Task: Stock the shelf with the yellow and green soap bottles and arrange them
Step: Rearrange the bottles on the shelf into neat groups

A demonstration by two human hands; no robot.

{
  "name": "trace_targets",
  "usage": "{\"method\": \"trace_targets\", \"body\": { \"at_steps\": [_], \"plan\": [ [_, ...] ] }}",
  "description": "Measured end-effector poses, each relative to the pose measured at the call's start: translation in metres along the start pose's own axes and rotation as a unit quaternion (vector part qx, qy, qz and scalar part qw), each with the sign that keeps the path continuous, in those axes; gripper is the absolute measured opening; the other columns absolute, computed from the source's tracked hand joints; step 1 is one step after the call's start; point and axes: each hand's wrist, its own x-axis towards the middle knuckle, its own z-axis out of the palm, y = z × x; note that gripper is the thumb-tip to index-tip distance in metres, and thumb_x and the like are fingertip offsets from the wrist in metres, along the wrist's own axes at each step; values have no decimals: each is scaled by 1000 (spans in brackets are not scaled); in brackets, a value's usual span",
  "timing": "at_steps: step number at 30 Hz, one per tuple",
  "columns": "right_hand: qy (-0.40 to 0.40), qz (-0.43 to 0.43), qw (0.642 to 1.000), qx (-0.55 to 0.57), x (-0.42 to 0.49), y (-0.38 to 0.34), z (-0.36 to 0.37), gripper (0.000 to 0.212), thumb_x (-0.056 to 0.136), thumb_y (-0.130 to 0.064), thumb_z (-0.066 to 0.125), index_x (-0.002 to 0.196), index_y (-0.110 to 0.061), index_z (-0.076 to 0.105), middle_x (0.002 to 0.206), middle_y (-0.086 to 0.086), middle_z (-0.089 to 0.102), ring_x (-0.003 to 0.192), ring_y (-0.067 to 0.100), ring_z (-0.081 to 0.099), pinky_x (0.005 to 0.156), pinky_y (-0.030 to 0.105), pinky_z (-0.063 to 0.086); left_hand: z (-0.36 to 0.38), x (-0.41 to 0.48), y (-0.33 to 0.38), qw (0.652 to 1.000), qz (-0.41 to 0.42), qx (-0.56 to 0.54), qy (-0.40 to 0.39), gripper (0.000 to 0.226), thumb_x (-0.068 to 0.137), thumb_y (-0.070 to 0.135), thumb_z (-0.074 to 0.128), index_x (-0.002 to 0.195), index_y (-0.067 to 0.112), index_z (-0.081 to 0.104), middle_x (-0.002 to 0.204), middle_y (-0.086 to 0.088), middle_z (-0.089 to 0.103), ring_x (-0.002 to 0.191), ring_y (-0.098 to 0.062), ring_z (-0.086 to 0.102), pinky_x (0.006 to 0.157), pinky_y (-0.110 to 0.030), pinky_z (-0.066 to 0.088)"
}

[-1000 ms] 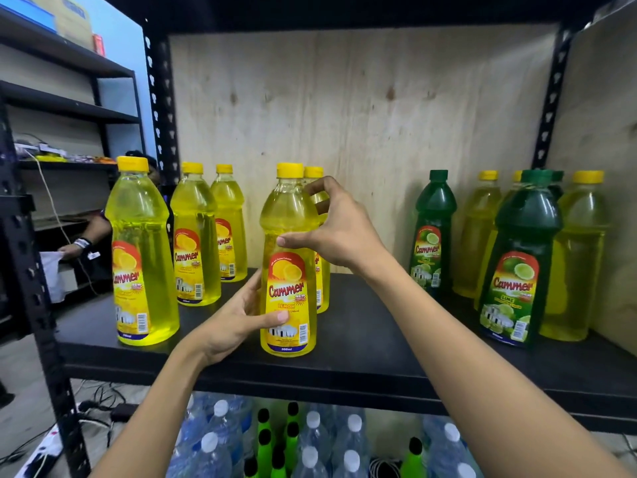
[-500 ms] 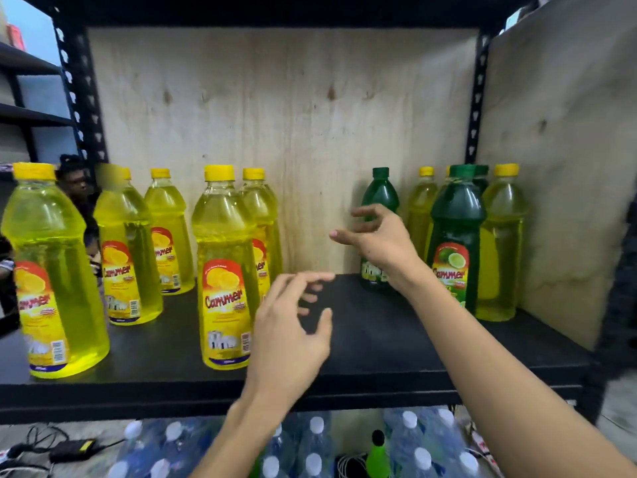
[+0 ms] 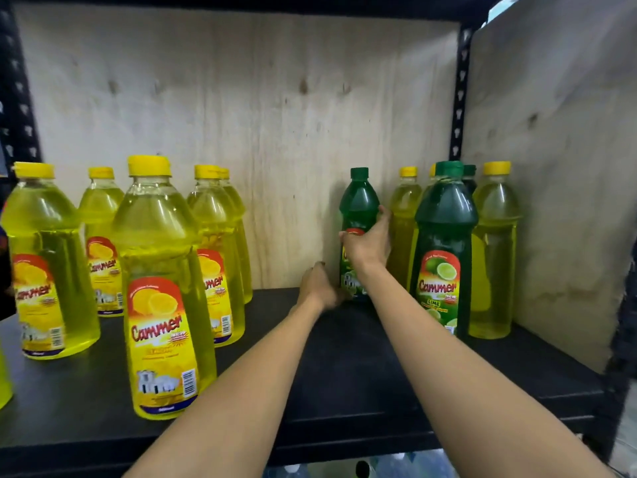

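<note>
Two hands on one green bottle, back of a half-sorted shelf [image 3: 344,374].

Biggest first: yellow bottles [image 3: 165,288] crowding the left, mixed green-and-yellow cluster [image 3: 444,250] packed on the right. Then right hand [image 3: 367,244] wrapped around the green bottle's [image 3: 358,201] middle, left hand [image 3: 319,288] cupped low at its base, touching. Risky bit: dragging it out crooked, probably clipping the neighbor just beside and tipping it over.
</note>
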Motion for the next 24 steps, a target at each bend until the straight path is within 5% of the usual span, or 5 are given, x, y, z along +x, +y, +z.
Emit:
{"method": "trace_targets", "body": {
  "at_steps": [9, 12, 18, 24],
  "plan": [
    [-35, 12, 999, 16, 21, 31, -4, 69, 90, -17, 68, 149, -26, 33, 147, 2, 47, 131, 28, 50, 103, 39, 42, 31, 12, -3, 989, 112, -99, -11, 61, 82, 3, 75, 137, 4, 48, 128, -14, 61, 117, -26, 61, 82, -18, 47],
    [-35, -5, 999, 1, 24, 34, -2, 68, 91, -17, 67, 149, -25, 33, 147, 2, 46, 132, 28, 49, 103, 39, 42, 33, 8, 2, 977, 136, -161, -20, 57, 90, -13, 58, 142, 0, 39, 135, -22, 53, 118, -28, 60, 98, -36, 52],
    [-64, -16, 998, 0, 21, 33, 5, 64, 91, -14, 66, 146, -26, 36, 142, 4, 51, 124, 28, 55, 89, 32, 45, 28, 8, -5, 990, 63, -119, 33, 72, 80, 6, 78, 140, 2, 39, 135, -19, 54, 121, -29, 56, 104, -40, 47],
    [-152, -48, 987, 0, 15, 27, 20, 66, 90, -12, 68, 147, -24, 37, 139, 7, 55, 123, 26, 58, 99, 46, 52, 12, 9, -18, 991, -10, -72, 109, 93, 69, 25, 90, 141, 9, 33, 137, -15, 41, 127, -31, 44, 107, -40, 42]
  ]
}}
